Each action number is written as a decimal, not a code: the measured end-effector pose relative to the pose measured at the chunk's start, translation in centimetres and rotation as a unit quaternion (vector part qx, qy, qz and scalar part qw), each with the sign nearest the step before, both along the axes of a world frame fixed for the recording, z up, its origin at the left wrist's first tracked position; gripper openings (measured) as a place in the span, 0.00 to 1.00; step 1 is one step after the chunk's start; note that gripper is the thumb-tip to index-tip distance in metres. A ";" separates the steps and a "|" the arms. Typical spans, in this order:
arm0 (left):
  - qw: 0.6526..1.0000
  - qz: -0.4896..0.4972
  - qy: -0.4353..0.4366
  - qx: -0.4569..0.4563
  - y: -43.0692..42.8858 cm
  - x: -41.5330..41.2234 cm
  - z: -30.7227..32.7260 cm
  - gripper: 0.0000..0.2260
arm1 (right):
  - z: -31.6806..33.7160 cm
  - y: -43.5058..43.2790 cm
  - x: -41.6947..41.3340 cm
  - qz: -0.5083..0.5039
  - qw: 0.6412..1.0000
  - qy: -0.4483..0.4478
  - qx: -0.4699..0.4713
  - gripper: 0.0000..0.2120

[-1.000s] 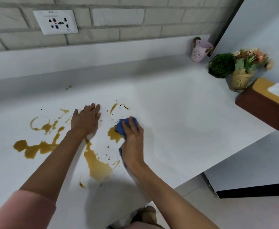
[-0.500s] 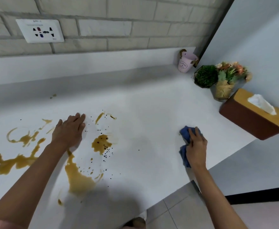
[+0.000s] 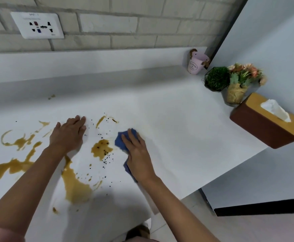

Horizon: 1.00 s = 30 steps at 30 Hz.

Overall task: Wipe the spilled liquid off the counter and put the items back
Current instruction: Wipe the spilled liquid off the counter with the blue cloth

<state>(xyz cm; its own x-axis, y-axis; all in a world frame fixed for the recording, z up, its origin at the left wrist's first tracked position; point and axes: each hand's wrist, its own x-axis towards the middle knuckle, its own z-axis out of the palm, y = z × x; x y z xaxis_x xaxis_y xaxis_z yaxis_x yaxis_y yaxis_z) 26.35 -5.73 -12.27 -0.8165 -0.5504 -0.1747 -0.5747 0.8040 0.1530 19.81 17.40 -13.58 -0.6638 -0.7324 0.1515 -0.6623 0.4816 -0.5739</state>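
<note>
Head view looks down on a white flat bench (image 3: 177, 140) with brown spilled liquid (image 3: 76, 187) on it. The brown stuff lies in puddles and thin lines, mostly on the left side and near the front edge. Tiny black bits are sprinkled around it. One small puddle (image 3: 101, 148) sits just left of a soft blue cloth (image 3: 123, 139). The right hand (image 3: 139, 156) lies on top of the cloth with its fingers laid out flat, pressing it down on the bench. The left hand (image 3: 68, 135) rests flat on the bench too, fingers straight, holding nothing, with brown lines on both sides of it.

I think the cloth is light, soft and floppy, so it may bunch up if pushed by one corner. A flat hand on its middle should work best. It will likely get wet and heavier as it soaks up the liquid. The liquid looks thin and runny, so a fast push could smear it.

Well apart on the right stand a brown tissue box (image 3: 264, 130), a pot of flowers (image 3: 237, 91), a round green plant (image 3: 216, 79) and a small pink bucket (image 3: 196, 64).
</note>
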 end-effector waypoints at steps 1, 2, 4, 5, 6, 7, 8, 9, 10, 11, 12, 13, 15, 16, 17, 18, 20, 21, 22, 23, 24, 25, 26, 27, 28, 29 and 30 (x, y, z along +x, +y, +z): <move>1.000 0.001 0.000 0.002 0.0 0.0 0.0 0.21 | -0.2 1.7 0.1 -0.007 1.000 0.002 -0.014 0.34; 1.000 0.000 0.001 0.003 -0.1 0.0 0.0 0.21 | -0.3 3.7 -0.1 -0.031 0.999 0.006 -0.028 0.34; 1.000 -0.003 0.003 0.005 -0.1 0.1 0.0 0.21 | -0.2 7.5 -2.0 -0.108 0.993 0.029 -0.039 0.35; 1.000 -0.005 0.004 0.008 -0.1 0.0 0.0 0.21 | -0.1 8.9 -3.4 -0.146 0.988 0.035 -0.029 0.34; 1.000 -0.004 0.007 0.012 -0.1 0.0 0.1 0.21 | 0.2 9.4 -4.8 -0.175 0.984 0.036 -0.012 0.33; 1.000 -0.004 0.010 0.014 -0.1 0.0 0.1 0.21 | 0.4 9.2 -6.2 -0.192 0.981 0.038 0.008 0.32; 1.000 -0.004 0.012 0.015 0.0 -0.1 0.1 0.21 | 0.5 8.2 -7.2 -0.199 0.978 0.048 0.030 0.31; 1.000 -0.004 0.012 0.014 0.0 -0.1 0.1 0.21 | 0.6 6.8 -8.0 -0.194 0.978 0.061 0.049 0.32; 1.000 -0.004 0.011 0.013 0.0 -0.1 0.1 0.21 | 0.8 5.1 -8.4 -0.176 0.979 0.073 0.069 0.35; 1.000 -0.004 0.010 0.011 0.1 -0.1 0.1 0.21 | 1.0 3.3 -8.3 -0.153 0.981 0.082 0.084 0.38; 1.000 -0.005 0.009 0.008 0.1 -0.1 0.0 0.21 | 1.0 1.5 -7.7 -0.130 0.983 0.088 0.095 0.42; 1.000 -0.006 0.008 0.007 0.2 -0.1 0.0 0.21 | 0.9 -0.1 -6.7 -0.109 0.985 0.089 0.097 0.46; 1.000 0.000 0.003 0.010 0.2 0.0 0.1 0.21 | 0.0 -2.3 -3.7 -0.056 0.992 0.078 0.084 0.49; 1.000 0.003 0.000 0.011 0.2 0.0 0.2 0.21 | -0.3 -2.7 -1.8 -0.020 0.994 0.073 0.076 0.49; 1.000 0.004 -0.003 0.009 0.2 0.0 0.2 0.21 | -0.6 -2.4 -0.3 0.017 0.994 0.077 0.070 0.47; 1.000 0.004 -0.006 0.007 0.1 0.1 0.2 0.21 | -0.9 -1.6 0.7 0.045 0.994 0.081 0.060 0.43; 1.000 0.002 -0.010 0.006 0.0 0.1 0.2 0.21 | -1.1 1.1 0.8 0.040 0.998 0.045 0.022 0.36; 1.000 0.001 -0.010 0.006 0.0 0.1 0.2 0.21 | -1.0 2.5 0.3 0.019 0.999 0.031 0.011 0.36; 1.000 0.000 -0.008 0.007 0.0 0.1 0.2 0.21 | -0.8 3.5 -0.7 -0.006 0.999 0.030 0.012 0.37; 1.000 0.000 -0.007 0.008 -0.1 0.2 0.2 0.21 | -0.7 4.0 -1.9 -0.029 0.999 0.034 0.021 0.37; 1.000 -0.002 -0.006 0.009 -0.1 0.2 0.2 0.21 | -0.5 4.0 -3.2 -0.053 0.997 0.039 0.027 0.37; 1.000 -0.004 -0.006 0.011 0.0 0.1 0.3 0.21 | -0.3 3.5 -4.5 -0.076 0.996 0.046 0.031 0.38; 1.000 -0.005 -0.006 0.011 -0.1 0.1 0.3 0.21 | 0.0 2.5 -5.7 -0.089 0.994 0.058 0.040 0.39; 1.000 -0.005 -0.008 0.012 -0.1 0.1 0.3 0.21 | 0.3 1.3 -6.4 -0.089 0.992 0.073 0.054 0.40; 1.000 -0.004 -0.009 0.013 -0.1 0.0 0.3 0.21 | 0.5 0.1 -6.7 -0.077 0.991 0.084 0.068 0.41; 1.000 -0.003 -0.011 0.015 -0.1 0.0 0.3 0.21 | 0.7 -1.2 -6.6 -0.056 0.991 0.091 0.082 0.41; 1.000 -0.002 -0.011 0.019 -0.2 0.0 0.3 0.21 | 0.7 -2.4 -5.9 -0.032 0.991 0.092 0.093 0.42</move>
